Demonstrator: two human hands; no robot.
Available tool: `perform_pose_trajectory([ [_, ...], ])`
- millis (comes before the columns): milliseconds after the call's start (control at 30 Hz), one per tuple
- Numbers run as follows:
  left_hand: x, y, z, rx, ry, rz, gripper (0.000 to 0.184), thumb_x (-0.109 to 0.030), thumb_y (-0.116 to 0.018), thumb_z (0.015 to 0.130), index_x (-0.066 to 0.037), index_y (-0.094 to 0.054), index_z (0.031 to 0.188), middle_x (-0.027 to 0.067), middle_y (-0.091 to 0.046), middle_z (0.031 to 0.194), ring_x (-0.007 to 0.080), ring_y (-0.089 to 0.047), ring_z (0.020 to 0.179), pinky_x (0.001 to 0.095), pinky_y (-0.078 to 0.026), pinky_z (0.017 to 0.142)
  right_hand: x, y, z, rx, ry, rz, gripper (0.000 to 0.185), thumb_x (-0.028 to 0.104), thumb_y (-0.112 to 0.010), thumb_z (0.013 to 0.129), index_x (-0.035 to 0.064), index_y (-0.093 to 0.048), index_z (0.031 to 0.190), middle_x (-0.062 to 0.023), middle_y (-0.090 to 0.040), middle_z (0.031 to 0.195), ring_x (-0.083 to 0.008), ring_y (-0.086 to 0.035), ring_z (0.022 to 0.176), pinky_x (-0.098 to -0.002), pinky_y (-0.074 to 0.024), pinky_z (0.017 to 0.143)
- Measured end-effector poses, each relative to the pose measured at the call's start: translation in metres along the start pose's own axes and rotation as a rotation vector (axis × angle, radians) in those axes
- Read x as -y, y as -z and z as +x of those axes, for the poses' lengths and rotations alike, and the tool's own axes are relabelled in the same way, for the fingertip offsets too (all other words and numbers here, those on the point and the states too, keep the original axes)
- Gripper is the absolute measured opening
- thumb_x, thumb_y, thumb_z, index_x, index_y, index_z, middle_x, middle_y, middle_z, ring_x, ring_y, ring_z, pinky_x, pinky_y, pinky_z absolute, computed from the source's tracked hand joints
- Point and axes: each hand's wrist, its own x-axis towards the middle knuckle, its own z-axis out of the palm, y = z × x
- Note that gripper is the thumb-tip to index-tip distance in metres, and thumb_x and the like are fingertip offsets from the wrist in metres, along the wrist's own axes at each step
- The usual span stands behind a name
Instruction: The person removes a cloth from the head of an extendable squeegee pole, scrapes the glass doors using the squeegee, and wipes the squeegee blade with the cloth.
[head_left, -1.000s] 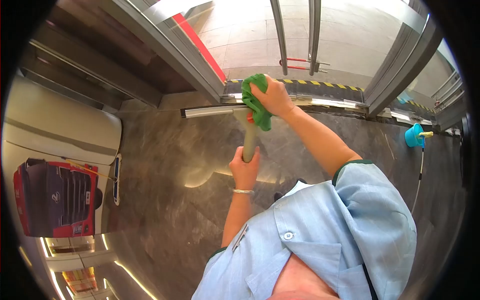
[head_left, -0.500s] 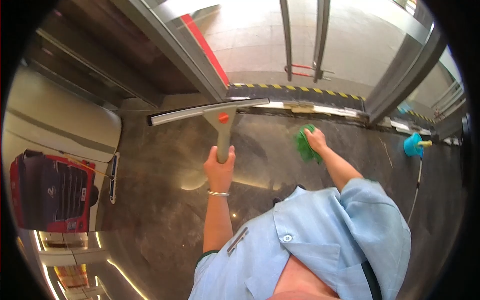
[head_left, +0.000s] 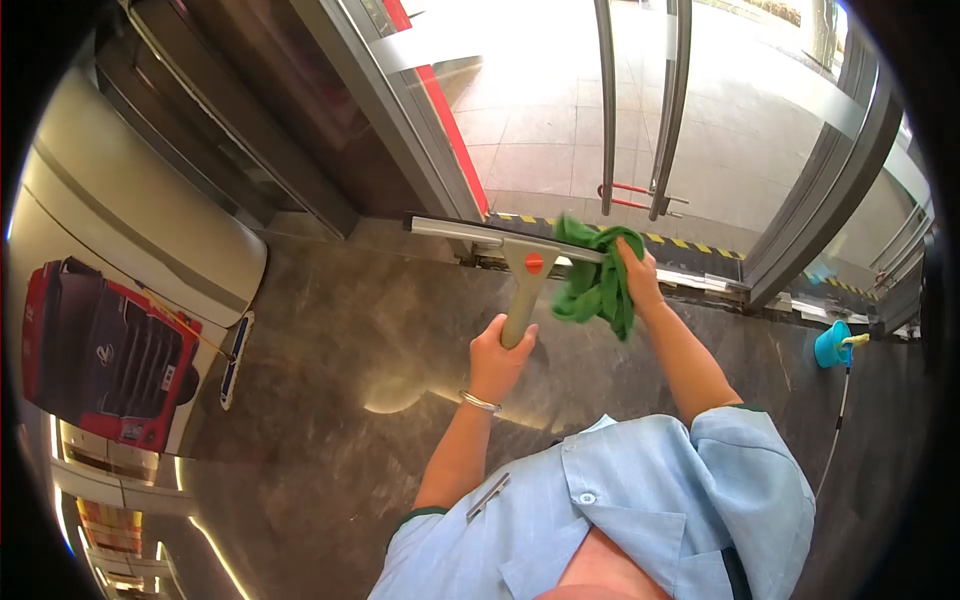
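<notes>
My left hand (head_left: 498,357) is closed round the grey handle of a window squeegee (head_left: 524,290), which has a red round mark at its neck. The squeegee's long bar slants slightly down to the right. My right hand (head_left: 640,272) grips a green cloth (head_left: 596,290) that is bunched over the right end of the bar and hangs below it. The cloth hides that end of the blade.
Ahead stands a glass door with tall metal handles (head_left: 672,110) joined by a red lock (head_left: 640,197). A blue bucket (head_left: 831,345) and a pole (head_left: 838,415) are at right. A red vehicle-front display (head_left: 110,350) and a flat mop (head_left: 237,360) are at left.
The squeegee has moved right and the green cloth has come up to meet it, now wrapping its right end. Both hands are closer together.
</notes>
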Motion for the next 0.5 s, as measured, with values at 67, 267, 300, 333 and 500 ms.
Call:
perform_pose_trajectory([
  [67,-0.002,0.009,0.003,-0.036,-0.047,0.013,0.031,-0.026,-0.072,0.079,-0.004,-0.052,0.071,0.0092,-0.048,0.055,0.0183,-0.043,0.05,0.0329,-0.041,0.051,-0.045,0.046,0.012,-0.119,0.016,-0.141,0.028,0.027,-0.064,0.087,0.0016,-0.064,0.098,-0.0069,-0.066,0.094,-0.0176,-0.063,0.079,-0.0331,-0.0491,0.071],
  [267,-0.038,0.002,0.033,0.069,-0.017,-0.141,0.038,-0.034,-0.074,0.078,-0.004,-0.051,0.072,0.0069,-0.051,0.054,0.0172,-0.048,0.049,0.0328,-0.042,0.05,-0.03,0.014,-0.11,0.857,-0.213,-0.787,0.061,0.029,-0.08,0.069,0.0094,-0.054,0.12,-0.0128,-0.059,0.114,-0.0225,-0.058,0.1,-0.0368,-0.048,0.088],
  [300,-0.045,-0.013,0.034,0.13,-0.017,-0.128,0.039,-0.036,-0.074,0.077,-0.004,-0.052,0.074,0.0063,-0.052,0.055,0.0174,-0.052,0.05,0.0324,-0.043,0.051,-0.007,-0.014,-0.135,1.004,-0.141,-0.735,0.079,0.038,-0.081,0.071,0.0113,-0.044,0.134,-0.0151,-0.053,0.126,-0.0251,-0.051,0.115,-0.0374,-0.0431,0.097],
  [333,-0.052,-0.025,0.036,0.194,-0.024,-0.116,0.039,-0.038,-0.074,0.077,-0.005,-0.054,0.075,0.0057,-0.053,0.055,0.0175,-0.055,0.052,0.0319,-0.044,0.052,0.018,-0.037,-0.156,1.117,-0.14,-0.628,0.086,0.043,-0.079,0.072,0.0102,-0.037,0.14,-0.0175,-0.05,0.13,-0.027,-0.049,0.121,-0.0373,-0.0396,0.101],
  [500,-0.09,-0.059,0.019,0.423,-0.02,-0.179,0.046,-0.036,-0.075,0.077,-0.006,-0.056,0.107,0.0084,-0.062,0.073,0.0198,-0.065,0.075,0.0345,-0.051,0.068,-0.022,-0.052,-0.193,0.951,-0.064,-0.216,0.052,0.035,-0.07,0.084,0.0063,-0.056,0.124,-0.013,-0.06,0.122,-0.0248,-0.051,0.117,-0.0362,-0.0378,0.101],
])
